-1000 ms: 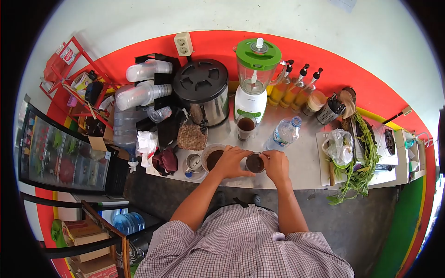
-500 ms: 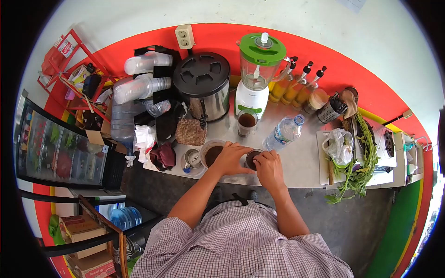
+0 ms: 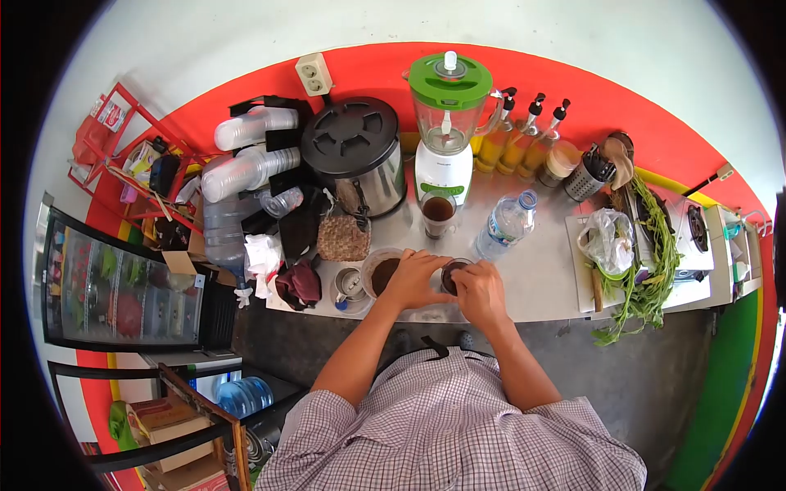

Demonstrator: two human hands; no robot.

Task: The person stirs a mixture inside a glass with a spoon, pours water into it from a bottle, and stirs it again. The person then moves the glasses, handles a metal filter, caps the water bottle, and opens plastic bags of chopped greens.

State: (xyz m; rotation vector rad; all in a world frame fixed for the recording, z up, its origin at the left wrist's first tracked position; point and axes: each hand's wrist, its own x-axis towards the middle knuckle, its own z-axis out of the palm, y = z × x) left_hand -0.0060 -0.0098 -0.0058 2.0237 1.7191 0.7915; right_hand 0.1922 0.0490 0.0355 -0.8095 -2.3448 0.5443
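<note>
On the near part of the metal counter stands a small cup (image 3: 449, 280) with something dark inside. Fingers and thumb of my left hand (image 3: 412, 281) curve round the cup's left side. My right hand (image 3: 481, 293) is closed, its fingertips bunched at the cup's right rim; whatever they pinch is hidden. Just left of my left hand, and partly covered by it, is a tub of brown powder (image 3: 383, 272). A glass of brown drink (image 3: 438, 211) stands behind the cup. To the right is a clear plastic water bottle (image 3: 501, 229).
A green-lidded blender (image 3: 446, 123) and a steel pot with a black lid (image 3: 352, 151) stand at the back. A metal mug (image 3: 350, 282) is at the near left. Rightward lie leafy greens (image 3: 651, 254) and a plastic bag (image 3: 607, 241) on a board.
The whole view has shifted slightly as my head moved. Both hands stay at the small cup, and my right fingertips have changed position only slightly at its rim.
</note>
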